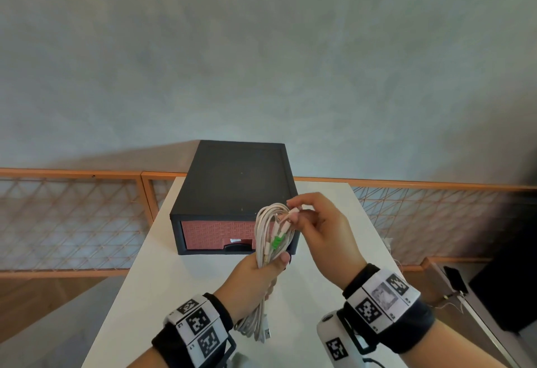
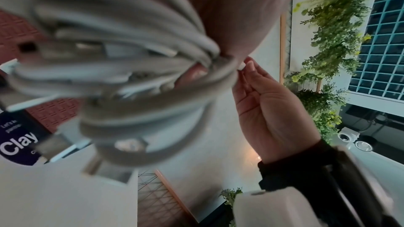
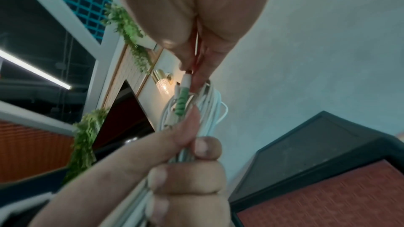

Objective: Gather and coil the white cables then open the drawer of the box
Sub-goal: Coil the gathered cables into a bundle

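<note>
A bundle of white cables [image 1: 268,229] is looped into a long coil, one strand carrying a green spiral sleeve [image 1: 277,242]. My left hand [image 1: 261,270] grips the coil around its middle, above the white table [image 1: 162,274]; plug ends hang below the fist [image 1: 263,330]. My right hand [image 1: 305,216] pinches a cable end at the top of the coil [image 3: 187,78]. In the left wrist view the cables [image 2: 113,75] fill the frame, blurred. Behind the coil sits the black box [image 1: 235,181] with its reddish drawer [image 1: 215,234] closed, handle notch [image 1: 236,247] low in the front.
The table is narrow, with an orange mesh railing [image 1: 72,216] behind and on both sides. A dark object [image 1: 456,279] lies on a surface to the lower right. A grey wall [image 1: 261,47] rises behind the box.
</note>
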Available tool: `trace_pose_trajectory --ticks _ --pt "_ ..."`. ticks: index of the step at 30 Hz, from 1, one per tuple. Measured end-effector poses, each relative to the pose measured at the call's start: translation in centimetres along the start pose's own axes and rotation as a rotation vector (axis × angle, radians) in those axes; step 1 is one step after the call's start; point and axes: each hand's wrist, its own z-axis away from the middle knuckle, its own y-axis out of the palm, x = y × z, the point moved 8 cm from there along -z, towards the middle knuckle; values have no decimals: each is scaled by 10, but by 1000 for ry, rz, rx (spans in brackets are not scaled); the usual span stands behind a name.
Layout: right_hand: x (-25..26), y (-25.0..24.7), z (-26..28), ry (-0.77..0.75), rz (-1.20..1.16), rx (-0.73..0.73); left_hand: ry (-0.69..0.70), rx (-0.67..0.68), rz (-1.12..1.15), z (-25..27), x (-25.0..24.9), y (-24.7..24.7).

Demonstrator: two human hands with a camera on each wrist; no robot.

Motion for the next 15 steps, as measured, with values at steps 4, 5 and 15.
trace_pose_trajectory --ticks 4,5,15 --pt "13 -3 -7 -40 39 10 -26 15 -59 -1 6 -3" --pt "19 -1 -9 -62 48 43 -42 21 -73 -1 8 -2" --pt "49 24 -23 -261 477 291 24 93 -249 6 11 6"
